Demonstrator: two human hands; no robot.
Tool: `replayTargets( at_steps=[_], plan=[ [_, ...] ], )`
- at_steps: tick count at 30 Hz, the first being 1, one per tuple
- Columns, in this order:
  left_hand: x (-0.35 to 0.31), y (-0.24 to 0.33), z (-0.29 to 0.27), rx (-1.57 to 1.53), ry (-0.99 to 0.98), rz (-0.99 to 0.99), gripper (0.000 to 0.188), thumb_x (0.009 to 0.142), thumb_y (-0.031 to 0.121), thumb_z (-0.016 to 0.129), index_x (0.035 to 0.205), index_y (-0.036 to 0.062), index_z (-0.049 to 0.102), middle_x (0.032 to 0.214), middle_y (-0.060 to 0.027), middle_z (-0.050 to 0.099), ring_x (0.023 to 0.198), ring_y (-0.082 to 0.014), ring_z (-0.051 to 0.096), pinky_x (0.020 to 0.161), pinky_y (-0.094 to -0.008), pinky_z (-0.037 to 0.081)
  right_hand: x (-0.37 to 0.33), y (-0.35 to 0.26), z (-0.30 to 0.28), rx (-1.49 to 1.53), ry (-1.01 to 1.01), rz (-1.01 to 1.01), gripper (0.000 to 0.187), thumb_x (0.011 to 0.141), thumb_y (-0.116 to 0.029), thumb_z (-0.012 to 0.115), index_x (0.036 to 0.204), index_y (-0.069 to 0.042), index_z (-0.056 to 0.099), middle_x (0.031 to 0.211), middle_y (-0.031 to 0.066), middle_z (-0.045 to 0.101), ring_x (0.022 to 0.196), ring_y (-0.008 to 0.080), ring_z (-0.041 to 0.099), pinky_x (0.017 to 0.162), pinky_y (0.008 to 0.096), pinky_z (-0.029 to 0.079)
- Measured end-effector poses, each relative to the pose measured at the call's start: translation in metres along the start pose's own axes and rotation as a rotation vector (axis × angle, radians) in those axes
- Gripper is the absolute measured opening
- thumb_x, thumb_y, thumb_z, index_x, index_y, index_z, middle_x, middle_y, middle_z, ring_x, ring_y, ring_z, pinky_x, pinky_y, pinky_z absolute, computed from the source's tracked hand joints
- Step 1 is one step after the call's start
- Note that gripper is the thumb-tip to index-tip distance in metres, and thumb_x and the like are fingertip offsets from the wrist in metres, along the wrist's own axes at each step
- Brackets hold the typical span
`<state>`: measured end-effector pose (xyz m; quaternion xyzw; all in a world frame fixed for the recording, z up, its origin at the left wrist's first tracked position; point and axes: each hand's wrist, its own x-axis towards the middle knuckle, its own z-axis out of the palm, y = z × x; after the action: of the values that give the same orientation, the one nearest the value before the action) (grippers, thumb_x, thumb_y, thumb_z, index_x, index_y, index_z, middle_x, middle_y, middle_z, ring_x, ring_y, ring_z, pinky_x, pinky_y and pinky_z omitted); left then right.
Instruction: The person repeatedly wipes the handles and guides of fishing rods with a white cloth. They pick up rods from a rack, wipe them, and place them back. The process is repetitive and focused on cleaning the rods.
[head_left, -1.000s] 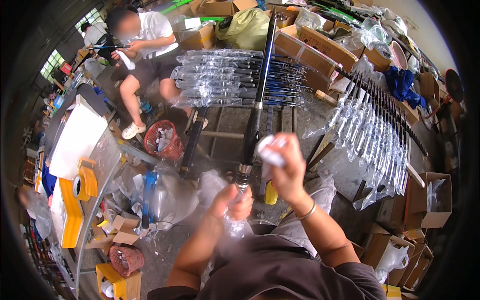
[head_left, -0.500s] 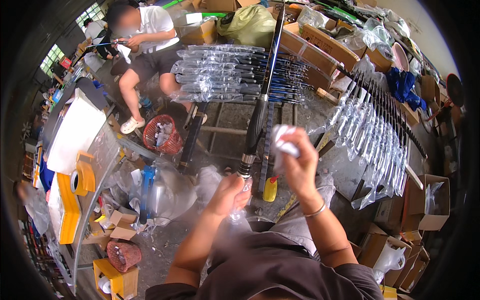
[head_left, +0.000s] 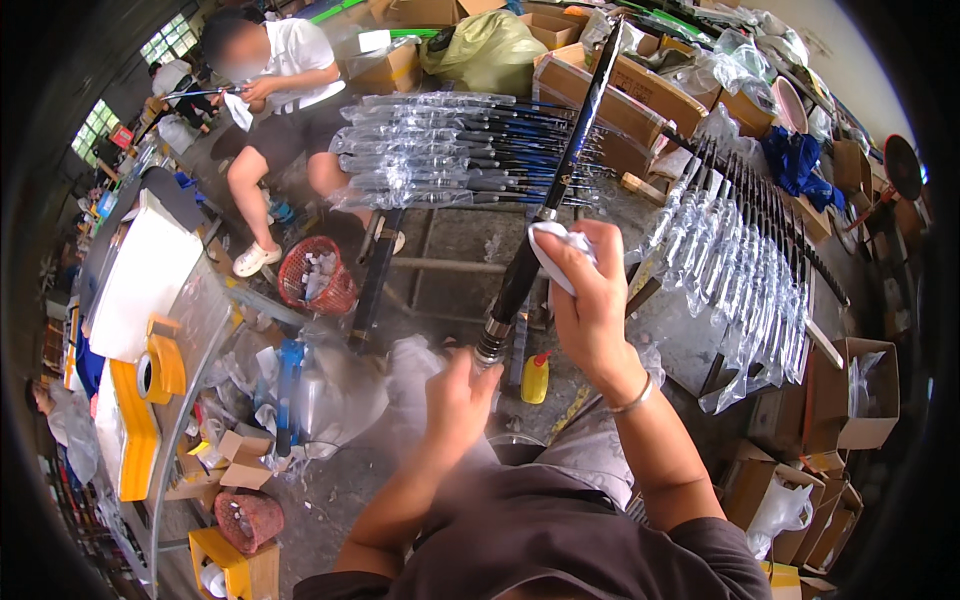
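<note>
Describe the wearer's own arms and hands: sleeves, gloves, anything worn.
Short, dark brown-grey sleeves, no print visible on them; forearms uncovered below. The left hand and right hand are ungloved. A thin, shiny, silver-toned bangle circles the right wrist; nothing visible on the left one. No cables seen on either arm.

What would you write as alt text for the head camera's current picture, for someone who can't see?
A person's left hand grips the near end of a dark rod while the right hand holds a white cloth against it. Plastic-wrapped rods lie in rows ahead and to the right, and a co-worker sits at upper left.
</note>
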<state>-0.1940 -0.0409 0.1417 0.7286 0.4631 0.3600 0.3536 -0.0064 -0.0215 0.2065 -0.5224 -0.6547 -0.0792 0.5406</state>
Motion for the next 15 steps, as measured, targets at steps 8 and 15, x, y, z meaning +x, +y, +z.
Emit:
replayTargets(
  at_steps=[8, 15],
  plan=[
    [0.001, 0.000, 0.004, 0.097, 0.135, 0.123, 0.015, 0.083, 0.009, 0.062, 0.093, 0.0007, 0.055, 0.068, -0.0181, 0.058, 0.059, -0.0376, 0.058, 0.053, -0.0432, 0.043, -0.038, -0.009, 0.012, 0.063, -0.196, -0.058, 0.047, 0.067, 0.010, 0.062, 0.111, -0.007, 0.063, 0.097, 0.0186, 0.051, 0.078, 0.0340, 0.059, 0.061, 0.0379, 0.052],
    [0.002, -0.001, 0.002, 0.135, 0.259, 0.251, 0.019, 0.081, 0.005, 0.063, 0.098, 0.0006, 0.057, 0.075, -0.0180, 0.060, 0.066, -0.0388, 0.059, 0.056, -0.0426, 0.045, -0.022, -0.013, 0.011, 0.028, -0.160, 0.021, 0.053, 0.066, 0.015, 0.057, 0.113, -0.007, 0.063, 0.101, 0.0194, 0.050, 0.085, 0.0336, 0.057, 0.069, 0.0370, 0.050]
  ],
)
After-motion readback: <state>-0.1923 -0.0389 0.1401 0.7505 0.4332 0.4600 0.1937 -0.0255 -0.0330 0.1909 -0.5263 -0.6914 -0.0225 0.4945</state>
